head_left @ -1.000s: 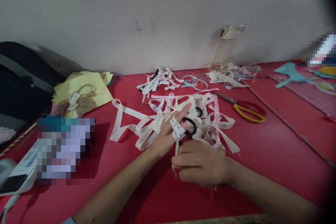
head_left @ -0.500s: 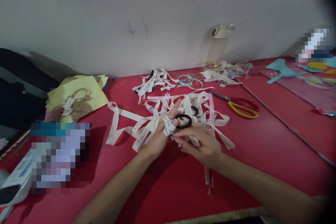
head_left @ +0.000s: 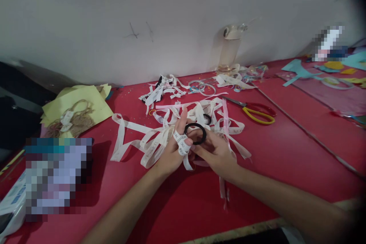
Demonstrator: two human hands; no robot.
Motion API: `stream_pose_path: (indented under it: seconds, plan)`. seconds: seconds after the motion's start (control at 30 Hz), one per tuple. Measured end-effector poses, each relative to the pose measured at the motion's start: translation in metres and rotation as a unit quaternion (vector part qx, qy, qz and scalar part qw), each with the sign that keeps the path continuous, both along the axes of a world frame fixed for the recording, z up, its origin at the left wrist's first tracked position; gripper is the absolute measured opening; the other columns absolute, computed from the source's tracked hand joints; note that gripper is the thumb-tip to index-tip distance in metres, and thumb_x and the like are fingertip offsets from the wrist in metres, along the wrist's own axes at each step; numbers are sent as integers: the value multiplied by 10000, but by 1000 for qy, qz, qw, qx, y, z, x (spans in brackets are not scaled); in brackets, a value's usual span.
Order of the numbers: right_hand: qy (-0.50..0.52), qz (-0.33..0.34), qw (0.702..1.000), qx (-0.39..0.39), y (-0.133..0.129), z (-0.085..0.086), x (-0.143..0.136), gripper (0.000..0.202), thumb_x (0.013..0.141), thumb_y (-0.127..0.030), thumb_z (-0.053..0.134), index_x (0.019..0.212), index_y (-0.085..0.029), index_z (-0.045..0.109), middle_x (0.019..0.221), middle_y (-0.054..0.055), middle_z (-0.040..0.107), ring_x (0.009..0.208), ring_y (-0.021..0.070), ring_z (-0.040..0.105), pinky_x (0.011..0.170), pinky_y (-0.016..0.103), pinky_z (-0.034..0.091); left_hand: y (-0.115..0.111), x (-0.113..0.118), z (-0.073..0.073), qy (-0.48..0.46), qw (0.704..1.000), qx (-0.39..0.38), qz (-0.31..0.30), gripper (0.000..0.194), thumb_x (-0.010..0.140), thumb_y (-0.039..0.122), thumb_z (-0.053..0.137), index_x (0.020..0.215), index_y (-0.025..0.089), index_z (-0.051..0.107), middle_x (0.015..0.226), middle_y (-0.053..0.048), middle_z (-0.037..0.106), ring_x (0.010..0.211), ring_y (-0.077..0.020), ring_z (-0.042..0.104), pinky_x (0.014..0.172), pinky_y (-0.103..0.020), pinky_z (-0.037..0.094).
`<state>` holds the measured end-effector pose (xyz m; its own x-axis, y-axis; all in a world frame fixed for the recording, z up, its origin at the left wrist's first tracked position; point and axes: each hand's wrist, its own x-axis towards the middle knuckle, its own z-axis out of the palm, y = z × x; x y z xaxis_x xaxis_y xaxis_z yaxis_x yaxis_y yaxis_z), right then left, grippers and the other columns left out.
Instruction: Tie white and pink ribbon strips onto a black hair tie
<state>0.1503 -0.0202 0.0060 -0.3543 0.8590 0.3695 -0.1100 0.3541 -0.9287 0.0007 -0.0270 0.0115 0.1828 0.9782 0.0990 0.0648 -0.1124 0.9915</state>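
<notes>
A white printed ribbon (head_left: 180, 142) wraps round the thumb of my left hand (head_left: 171, 154), its loose end hanging below. Between my two hands stands a black hair tie (head_left: 195, 134), its ring tilted up. My left hand is closed on the ribbon and the hair tie's near side, index finger pointing up. The fingers of my right hand (head_left: 219, 152) are bent and pressed together beneath the ring, by the ribbon; the fingertips are partly hidden. Behind the hands lies a tangle of pale printed ribbon (head_left: 157, 141), with a second black hair tie (head_left: 207, 119) in it.
Scissors (head_left: 259, 114) with red and yellow handles lie right of the ribbons. Finished-looking white bows (head_left: 162, 89) are heaped near the wall, beside a clear bottle (head_left: 229, 49). Yellow paper (head_left: 94, 103) with twine (head_left: 81, 116) lies at the left, coloured paper cutouts (head_left: 299, 70) at the right.
My right hand has shifted under the black hair tie, whose ring now stands more upright. A ribbon end now hangs below my left thumb. The whole view has shifted slightly.
</notes>
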Motion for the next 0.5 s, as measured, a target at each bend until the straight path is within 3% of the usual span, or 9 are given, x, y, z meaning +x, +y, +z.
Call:
stream_pose_path:
  seconds: [0.13,0.23,0.5]
  plan:
    - [-44,-52,992,106,0,7,3,149,807,-163,614,951,-203,608,907,27,680,848,164,652,776,284,528,-1,-1,-5,48,996,79,-2,714,841,638,397,1451,274,326,1274,-88,569,1308,-292,374,1113,-430,228]
    - [-91,-82,972,198,-1,12,6,113,755,-157,642,835,-205,580,789,-5,651,722,140,623,685,251,499,0,0,-8,53,991,113,-42,788,819,679,382,1469,244,287,1245,-114,577,1240,-292,443,1077,-428,287]
    - [-123,-115,952,257,1,11,9,139,760,-229,624,789,-220,488,726,-3,600,632,141,567,593,256,447,0,0,-13,67,990,96,-75,759,817,656,434,1448,246,338,1142,-94,615,1122,-275,510,1025,-432,348]
